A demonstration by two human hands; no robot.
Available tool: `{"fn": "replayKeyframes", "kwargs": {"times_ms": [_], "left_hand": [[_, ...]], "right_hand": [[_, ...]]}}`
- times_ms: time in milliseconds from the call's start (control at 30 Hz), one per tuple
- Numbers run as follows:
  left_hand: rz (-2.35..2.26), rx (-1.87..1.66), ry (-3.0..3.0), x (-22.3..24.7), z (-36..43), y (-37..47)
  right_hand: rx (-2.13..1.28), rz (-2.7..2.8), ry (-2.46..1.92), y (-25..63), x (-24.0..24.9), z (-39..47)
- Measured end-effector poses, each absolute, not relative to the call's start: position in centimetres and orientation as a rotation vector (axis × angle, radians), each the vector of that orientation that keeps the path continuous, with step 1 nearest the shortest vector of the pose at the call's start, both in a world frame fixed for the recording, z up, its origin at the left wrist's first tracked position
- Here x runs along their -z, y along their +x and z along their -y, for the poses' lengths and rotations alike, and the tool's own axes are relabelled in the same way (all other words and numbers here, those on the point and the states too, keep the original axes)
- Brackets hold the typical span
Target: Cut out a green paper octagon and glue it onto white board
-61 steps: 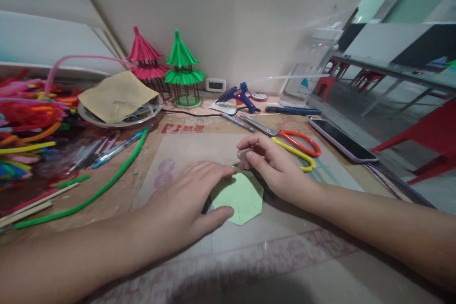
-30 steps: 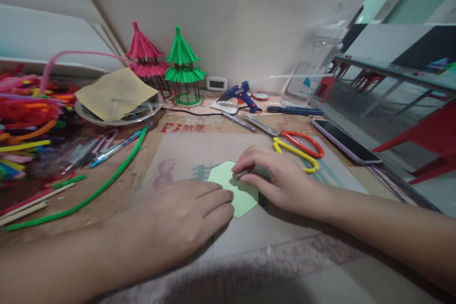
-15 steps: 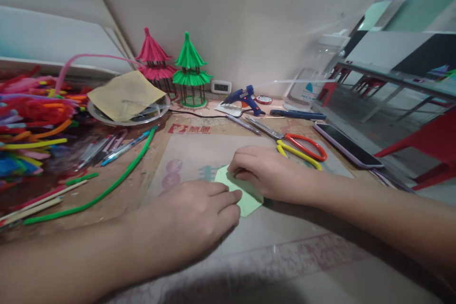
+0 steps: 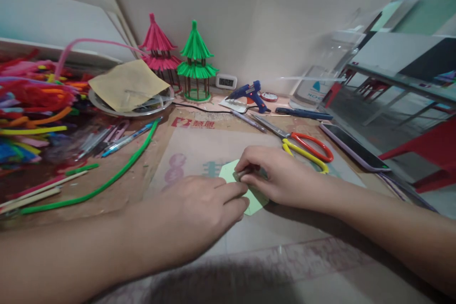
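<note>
A small piece of light green paper [image 4: 257, 202] with angled corners lies flat on the tabletop sheet, partly covered by both hands. My left hand [image 4: 203, 206] holds it down from the left, fingers bent together and pressed on its surface. At the paper's upper part, my right hand [image 4: 274, 173] is closed in a pinch. Something small and greyish seems to sit between thumb and forefinger, too hidden to name. The fingertips of both hands nearly meet over the paper. Behind the right hand lie scissors [image 4: 309, 146] with one red and one yellow handle.
Pink [image 4: 159, 40] and green [image 4: 195, 61] pipe-cleaner pagodas stand by the wall, near a blue glue gun [image 4: 251, 94] and small clock [image 4: 226, 81]. Left are a pipe-cleaner heap [image 4: 39, 104], a paper-covered dish [image 4: 128, 86] and pens [image 4: 128, 139]. A phone [image 4: 352, 146] and water jug [image 4: 317, 76] are right.
The view has shifted slightly. The right hand's thumb and forefinger now show a pinch around something small and greyish. The left hand stays pressed on the paper.
</note>
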State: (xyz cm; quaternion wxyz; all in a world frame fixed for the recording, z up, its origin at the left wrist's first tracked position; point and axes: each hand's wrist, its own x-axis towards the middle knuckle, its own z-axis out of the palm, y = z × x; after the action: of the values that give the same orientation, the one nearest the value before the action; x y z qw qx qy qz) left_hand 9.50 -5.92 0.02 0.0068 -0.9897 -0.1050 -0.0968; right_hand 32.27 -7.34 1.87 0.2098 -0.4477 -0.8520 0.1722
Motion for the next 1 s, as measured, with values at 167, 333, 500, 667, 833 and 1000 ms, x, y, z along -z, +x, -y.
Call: {"fn": "replayKeyframes", "kwargs": {"times_ms": [167, 333, 500, 667, 833, 1000], "left_hand": [[0.374, 0.225, -3.12, -0.2, 6.0, 9.3], [0.356, 0.31, -3.109, -0.5, 5.9, 9.4], [0.348, 0.199, -3.091, -0.9, 6.0, 9.5], [0.334, 0.241, -3.12, -1.2, 5.9, 9.5], [0.344, 0.238, -3.095, -1.4, 6.0, 9.5], [0.293, 0.177, -3.066, -1.2, 5.9, 9.5]], "right_hand": [[-0.374, 2.385, -1.211, 32.4, -0.6, 6.5], [-0.223, 2.28, -1.133, 33.0, -0.1, 5.1], [-0.555, 2.213, -1.312, 32.9, -1.6, 5.8], [-0.48, 2.312, -1.334, 32.8, -1.0, 5.6], [-0.22, 2.32, -1.188, 32.7, -0.5, 5.5], [-0.493, 2.375, -1.214, 32.6, -1.5, 6.6]]}}
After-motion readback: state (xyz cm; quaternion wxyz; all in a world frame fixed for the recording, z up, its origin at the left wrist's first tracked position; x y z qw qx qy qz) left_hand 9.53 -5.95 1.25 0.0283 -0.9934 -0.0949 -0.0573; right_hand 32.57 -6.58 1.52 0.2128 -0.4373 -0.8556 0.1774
